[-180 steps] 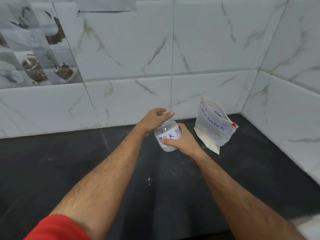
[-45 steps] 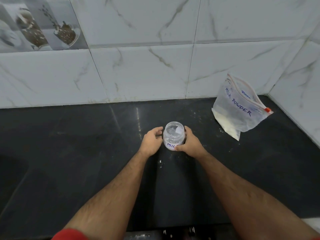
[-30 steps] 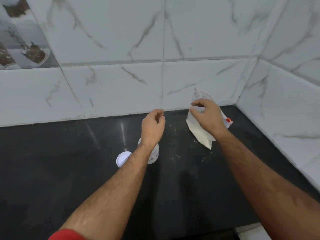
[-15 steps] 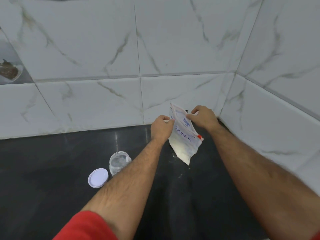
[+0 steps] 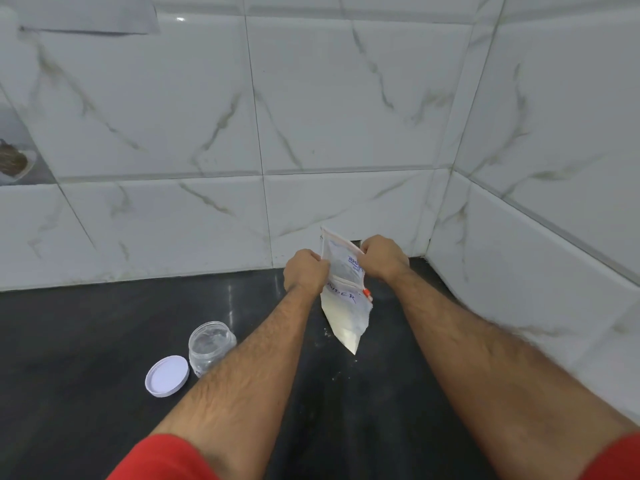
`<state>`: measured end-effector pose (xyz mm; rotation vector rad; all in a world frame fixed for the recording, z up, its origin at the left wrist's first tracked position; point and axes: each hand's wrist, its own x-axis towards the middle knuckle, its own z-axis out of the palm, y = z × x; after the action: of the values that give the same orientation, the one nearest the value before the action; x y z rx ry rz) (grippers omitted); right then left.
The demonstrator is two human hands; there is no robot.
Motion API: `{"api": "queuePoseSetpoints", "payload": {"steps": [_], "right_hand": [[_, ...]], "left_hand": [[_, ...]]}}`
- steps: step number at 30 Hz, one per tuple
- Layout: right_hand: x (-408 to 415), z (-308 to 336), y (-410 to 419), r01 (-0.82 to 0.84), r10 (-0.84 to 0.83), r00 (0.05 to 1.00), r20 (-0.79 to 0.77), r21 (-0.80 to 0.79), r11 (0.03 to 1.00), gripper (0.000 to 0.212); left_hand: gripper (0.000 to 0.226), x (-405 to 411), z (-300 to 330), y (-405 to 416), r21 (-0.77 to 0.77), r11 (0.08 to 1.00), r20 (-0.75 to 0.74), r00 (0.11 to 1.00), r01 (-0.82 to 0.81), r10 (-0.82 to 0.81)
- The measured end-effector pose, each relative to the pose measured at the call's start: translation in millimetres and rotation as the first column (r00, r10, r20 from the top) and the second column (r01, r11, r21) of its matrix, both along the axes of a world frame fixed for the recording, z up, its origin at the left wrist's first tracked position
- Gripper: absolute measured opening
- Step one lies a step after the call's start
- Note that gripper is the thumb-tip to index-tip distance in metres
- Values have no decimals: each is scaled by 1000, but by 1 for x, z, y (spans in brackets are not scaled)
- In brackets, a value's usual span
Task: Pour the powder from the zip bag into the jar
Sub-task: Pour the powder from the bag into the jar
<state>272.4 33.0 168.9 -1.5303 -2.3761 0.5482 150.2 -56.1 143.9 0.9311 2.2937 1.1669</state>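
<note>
Both the left hand (image 5: pixel 306 271) and right hand (image 5: pixel 382 258) pinch the zip bag (image 5: pixel 346 306) at its top. The open jar (image 5: pixel 211 348) stands left of the bag, its lid (image 5: pixel 167 375) just beside it.

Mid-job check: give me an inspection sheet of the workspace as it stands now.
Surface: dark counter, a few white specks near the bag.
Job's things: zip bag held up, powder in its lower corner; jar open and upright; lid lying beside it, to its left.
Clutter: nothing seen.
Grippers: left hand and right hand both grip the bag's top, one on each side.
Cables: nothing seen.
Surroundings: white marble-look wall tiles meeting in a corner on the right.
</note>
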Motion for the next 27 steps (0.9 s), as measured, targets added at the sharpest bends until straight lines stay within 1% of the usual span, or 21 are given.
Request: {"api": "queuePoseSetpoints", "payload": {"steps": [4,9,11,14,16,18,20,22,24,27], "right_hand": [[-4,0,-2,49,-49,999,-4,19,999,17],[-14,-3,-10,73,-73,997,19,12,997,21],[-11,1,-11,114,-114,992,-48,6,993,21],[-6,14,-11,174,-180,962,-207,-45,984,22],[-8,21,-15,160,-179,934,-310,-86,983,23],[-15,28,-23,111,-157,904,-398,-137,984,23],[-24,33,-33,55,-136,888,-439,-193,980,20],[-31,36,-43,37,-113,895,-432,-180,983,18],[-33,40,-50,62,-106,921,-375,-128,990,17],[-26,45,-58,184,-175,953,-249,12,983,22]], "left_hand": [[17,-11,1,-7,20,999,-13,999,-31,31],[14,-18,4,-22,28,1000,-24,1000,-11,12],[12,-24,5,-30,45,999,-32,999,-12,13],[10,-37,8,-42,78,995,-35,997,-64,67],[15,-44,11,-47,85,993,-13,997,-77,78],[17,-47,13,-51,83,994,0,998,-65,65],[16,-49,17,-55,78,997,-19,1000,-22,24],[16,-52,19,-60,93,995,-21,999,26,-24],[19,-57,19,-65,121,991,-15,998,57,-56],[17,-66,15,-76,165,985,-10,999,51,-50]]}}
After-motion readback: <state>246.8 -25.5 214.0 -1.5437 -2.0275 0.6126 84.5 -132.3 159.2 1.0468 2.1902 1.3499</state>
